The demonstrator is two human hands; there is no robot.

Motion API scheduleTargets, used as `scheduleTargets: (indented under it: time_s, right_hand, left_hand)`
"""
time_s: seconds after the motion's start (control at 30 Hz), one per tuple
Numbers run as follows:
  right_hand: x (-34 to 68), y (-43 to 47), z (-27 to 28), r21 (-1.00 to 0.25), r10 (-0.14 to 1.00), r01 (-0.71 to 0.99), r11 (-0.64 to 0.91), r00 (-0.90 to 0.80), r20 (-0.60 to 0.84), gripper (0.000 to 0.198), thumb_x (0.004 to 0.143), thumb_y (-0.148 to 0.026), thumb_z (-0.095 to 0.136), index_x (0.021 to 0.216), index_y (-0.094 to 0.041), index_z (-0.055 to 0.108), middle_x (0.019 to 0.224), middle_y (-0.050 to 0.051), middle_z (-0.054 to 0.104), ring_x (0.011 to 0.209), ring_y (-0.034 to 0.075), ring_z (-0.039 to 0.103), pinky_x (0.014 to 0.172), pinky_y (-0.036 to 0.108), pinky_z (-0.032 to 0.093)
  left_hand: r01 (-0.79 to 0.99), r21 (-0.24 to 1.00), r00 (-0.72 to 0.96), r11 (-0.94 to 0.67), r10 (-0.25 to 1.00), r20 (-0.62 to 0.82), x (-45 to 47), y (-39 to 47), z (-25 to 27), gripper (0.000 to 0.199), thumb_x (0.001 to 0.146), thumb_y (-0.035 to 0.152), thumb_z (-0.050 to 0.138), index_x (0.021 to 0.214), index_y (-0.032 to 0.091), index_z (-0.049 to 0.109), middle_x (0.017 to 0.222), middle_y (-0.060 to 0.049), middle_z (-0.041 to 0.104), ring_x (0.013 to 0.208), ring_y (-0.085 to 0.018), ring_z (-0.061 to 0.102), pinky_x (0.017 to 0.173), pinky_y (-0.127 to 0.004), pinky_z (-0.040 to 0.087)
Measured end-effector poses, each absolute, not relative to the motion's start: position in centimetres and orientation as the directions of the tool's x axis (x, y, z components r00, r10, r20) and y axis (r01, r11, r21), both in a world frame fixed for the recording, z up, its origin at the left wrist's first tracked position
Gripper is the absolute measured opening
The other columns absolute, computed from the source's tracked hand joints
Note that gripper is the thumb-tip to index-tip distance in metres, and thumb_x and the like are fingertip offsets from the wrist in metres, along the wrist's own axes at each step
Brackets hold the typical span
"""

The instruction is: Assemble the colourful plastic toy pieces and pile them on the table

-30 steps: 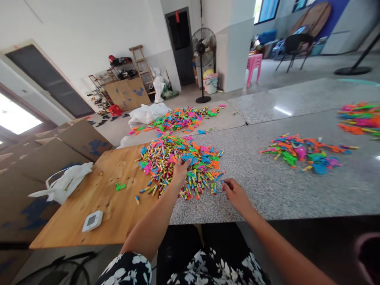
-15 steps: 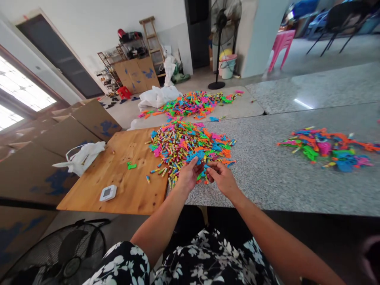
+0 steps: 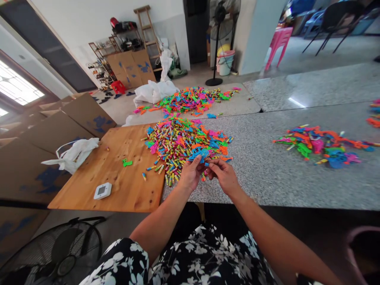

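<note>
- Ahead of you, a wooden ladder [image 3: 148, 31] stands by the white wall [image 3: 80, 21].
- To your left, a bright window [image 3: 19, 85] and a dark door [image 3: 49, 49].
- To your right, beyond the pillar [image 3: 263, 39], a pink stool [image 3: 278, 44] and a black chair [image 3: 341, 16] on grey floor [image 3: 305, 57].
- Light streaks your stone tabletop [image 3: 329, 89].

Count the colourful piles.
4: front pile by the left hand, back pile behind it, third pile to the right, fourth pile cut off at the right edge; more may be hidden.

The blue piece [image 3: 198, 152] looks plastic — the tabletop [image 3: 252, 148] glossy stone, the board [image 3: 135, 180] wood.
</note>
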State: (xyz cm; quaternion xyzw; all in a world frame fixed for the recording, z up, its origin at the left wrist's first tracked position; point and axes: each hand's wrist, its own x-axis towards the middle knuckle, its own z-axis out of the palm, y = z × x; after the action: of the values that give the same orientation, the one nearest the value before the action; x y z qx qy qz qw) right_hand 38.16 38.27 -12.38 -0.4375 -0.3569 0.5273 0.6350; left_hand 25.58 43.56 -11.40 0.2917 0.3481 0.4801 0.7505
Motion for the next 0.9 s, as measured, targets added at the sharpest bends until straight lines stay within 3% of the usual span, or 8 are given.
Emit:
scheduleTargets:
  time_s: [0.17,0.4,0.5,0.6,0.67,0.77,0.83,0.9]
  right_hand:
    - [38.2,38.3,-12.4,-0.902,0.979,-0.429,0.041,0.198,-0.050,0.035,0.076,-0.051,0.083,0.089,-0.020,0.070,0.063,-0.002,0.068,0.045,0.012,0.058,0.046,0.026,0.048]
    - [38.0,38.4,-12.4,-0.794,0.960,-0.608,0.013,0.230,-0.160,0.035,0.069,-0.048,0.088,0.081,-0.021,0.069,0.059,-0.003,0.066,0.044,0.011,0.055,0.044,0.024,0.046]
    - [37.9,38.3,-13.2,-0.797,0.936,-0.602,0.047,0.305,-0.176,0.037,0.069,-0.050,0.087,0.080,-0.021,0.067,0.057,-0.004,0.063,0.044,0.010,0.053,0.043,0.022,0.044]
    - [40.2,38.4,-14.5,-0.870,0.911,-0.492,-0.016,0.352,-0.216,0.036,0.068,-0.049,0.086,0.077,-0.020,0.066,0.054,-0.004,0.061,0.043,0.010,0.052,0.041,0.022,0.044]
    - [43.6,38.7,-15.1,-0.901,0.847,-0.433,-0.028,0.469,-0.251,0.033,0.069,-0.045,0.084,0.077,-0.020,0.065,0.055,-0.004,0.061,0.043,0.010,0.052,0.040,0.021,0.043]
    - [49.2,39.2,-15.5,-0.873,0.673,-0.469,0.134,0.689,-0.267,0.026,0.078,-0.043,0.075,0.089,-0.022,0.063,0.073,-0.003,0.070,0.048,0.009,0.057,0.043,0.019,0.045]
    - [51.3,39.4,-15.8,-0.880,0.628,-0.445,0.168,0.736,-0.253,0.024,0.085,-0.044,0.067,0.097,-0.024,0.061,0.088,-0.001,0.075,0.053,0.009,0.061,0.046,0.020,0.047]
    - [51.2,39.3,-16.4,-0.962,0.711,-0.273,-0.008,0.675,-0.198,0.022,0.088,-0.043,0.064,0.098,-0.024,0.063,0.092,0.002,0.076,0.056,0.012,0.063,0.048,0.022,0.047]
  left_hand:
    - [-0.479,0.829,0.288,0.290,0.944,-0.163,25.7,43.4,-11.7,0.038,0.071,0.044,0.091,0.089,0.017,0.071,0.090,-0.003,0.076,0.075,-0.015,0.068,0.072,-0.029,0.054]
    - [-0.346,0.936,0.172,0.069,0.985,-0.009,26.5,42.8,-12.5,0.034,0.076,0.043,0.086,0.091,0.018,0.069,0.090,-0.002,0.074,0.082,-0.016,0.068,0.082,-0.031,0.054]
    - [-0.317,0.943,0.164,0.098,0.985,-0.047,27.2,42.4,-13.4,0.036,0.077,0.045,0.084,0.094,0.018,0.067,0.090,-0.002,0.074,0.081,-0.016,0.068,0.080,-0.030,0.054]
    - [-0.216,0.955,0.235,0.202,0.960,-0.150,26.9,43.1,-14.7,0.040,0.080,0.051,0.080,0.096,0.018,0.065,0.091,-0.005,0.075,0.079,-0.017,0.069,0.075,-0.031,0.054]
    - [-0.082,0.968,0.259,0.235,0.943,-0.208,25.7,44.2,-15.4,0.039,0.084,0.054,0.074,0.095,0.018,0.062,0.090,-0.007,0.075,0.078,-0.019,0.071,0.072,-0.032,0.054]
    - [0.295,0.945,0.194,0.141,0.960,-0.204,23.7,46.1,-16.1,0.026,0.092,0.044,0.066,0.090,0.019,0.059,0.085,-0.008,0.074,0.078,-0.021,0.071,0.074,-0.032,0.051]
    - [0.588,0.809,0.184,0.017,0.971,-0.154,23.0,46.7,-16.2,0.019,0.092,0.038,0.066,0.091,0.020,0.060,0.087,-0.009,0.074,0.084,-0.023,0.071,0.078,-0.034,0.050]
    - [0.772,0.632,0.201,-0.076,0.971,-0.129,23.1,46.7,-16.1,0.023,0.089,0.040,0.070,0.101,0.021,0.062,0.094,-0.010,0.074,0.095,-0.028,0.071,0.085,-0.038,0.048]
